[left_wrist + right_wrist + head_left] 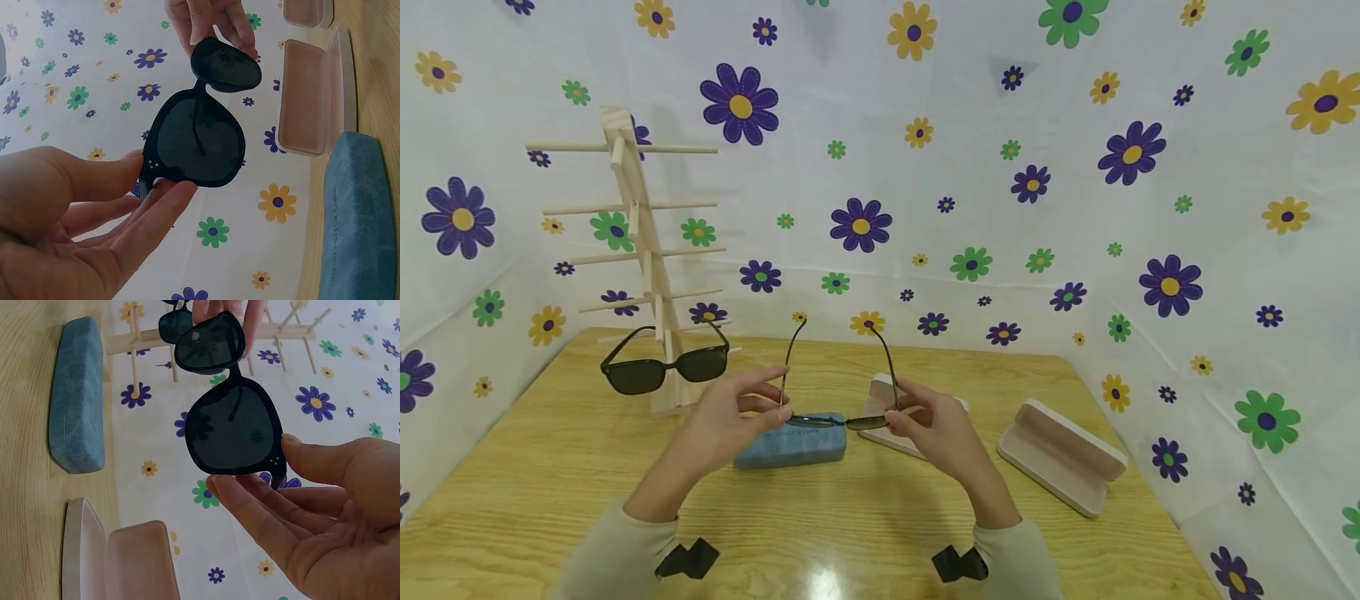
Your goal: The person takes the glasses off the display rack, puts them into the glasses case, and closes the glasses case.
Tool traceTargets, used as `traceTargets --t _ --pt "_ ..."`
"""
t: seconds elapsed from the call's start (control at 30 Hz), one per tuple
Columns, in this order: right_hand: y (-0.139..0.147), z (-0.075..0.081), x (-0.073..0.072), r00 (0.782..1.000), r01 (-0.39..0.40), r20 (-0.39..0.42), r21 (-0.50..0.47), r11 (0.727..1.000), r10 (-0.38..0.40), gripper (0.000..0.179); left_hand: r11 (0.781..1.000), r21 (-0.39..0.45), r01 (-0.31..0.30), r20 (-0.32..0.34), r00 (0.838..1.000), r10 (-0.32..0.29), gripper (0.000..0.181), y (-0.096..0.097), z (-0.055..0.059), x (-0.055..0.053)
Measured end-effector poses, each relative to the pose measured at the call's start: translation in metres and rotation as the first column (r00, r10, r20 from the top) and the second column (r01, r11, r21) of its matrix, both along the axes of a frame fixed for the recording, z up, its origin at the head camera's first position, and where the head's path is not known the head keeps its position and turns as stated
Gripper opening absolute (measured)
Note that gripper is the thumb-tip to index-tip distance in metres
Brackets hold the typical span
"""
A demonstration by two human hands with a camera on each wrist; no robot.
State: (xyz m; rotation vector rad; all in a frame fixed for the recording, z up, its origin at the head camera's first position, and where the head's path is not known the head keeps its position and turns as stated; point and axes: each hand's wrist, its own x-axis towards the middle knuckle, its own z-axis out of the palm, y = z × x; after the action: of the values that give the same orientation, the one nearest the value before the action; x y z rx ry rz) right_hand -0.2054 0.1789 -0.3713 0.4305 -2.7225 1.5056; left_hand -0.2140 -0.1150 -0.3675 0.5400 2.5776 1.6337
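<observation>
A pair of black sunglasses (811,422) with dark lenses is held up over the table between both hands, its temples unfolded and pointing away toward the back. My left hand (735,414) pinches the left hinge corner between thumb and fingers. At the opposite corner, my right hand (936,423) grips the frame the same way. Both wrist views show the large lenses (200,142) from the front. Below the sunglasses lies a closed blue glasses case (797,450). An open case with a pale pink lining (880,400) sits behind the right hand, partly hidden by it.
At the back left stands a wooden peg rack (643,225) with a second pair of black sunglasses (636,377) on a low peg. Another open pink-lined case (1060,458) is on the right of the wooden table (820,533). Flower-patterned cloth (970,192) surrounds the back and sides.
</observation>
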Motion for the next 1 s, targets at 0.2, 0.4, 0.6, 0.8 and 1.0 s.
traceTargets --t 0.2,0.4,0.6,0.8,1.0 --pt "0.001 0.0 0.0 1.0 0.005 0.003 0.049 0.999 -0.005 0.054 1.0 0.028 0.006 0.019 1.0 -0.007 0.054 0.0 -0.003 0.002" --pt "0.001 0.0 0.002 1.0 0.001 -0.025 0.068 0.998 0.001 0.057 1.0 0.019 0.002 0.016 1.0 -0.002 0.058 -0.001 -0.002 0.001" --pt "0.0 -0.003 0.002 0.999 0.002 -0.038 0.088 0.996 0.001 0.057 1.0 0.022 0.008 0.031 0.999 -0.008 0.061 -0.004 -0.003 0.0" --pt "-0.001 -0.008 0.002 0.995 -0.012 -0.102 0.101 0.995 0.023 0.054 1.0 0.021 0.012 0.038 0.999 -0.013 0.059 -0.004 -0.006 -0.001" --pt "-0.002 -0.011 0.001 0.984 -0.05 -0.168 0.089 0.995 0.064 0.049 0.999 -0.026 -0.019 0.026 0.999 0.02 0.055 -0.005 -0.006 -0.001"
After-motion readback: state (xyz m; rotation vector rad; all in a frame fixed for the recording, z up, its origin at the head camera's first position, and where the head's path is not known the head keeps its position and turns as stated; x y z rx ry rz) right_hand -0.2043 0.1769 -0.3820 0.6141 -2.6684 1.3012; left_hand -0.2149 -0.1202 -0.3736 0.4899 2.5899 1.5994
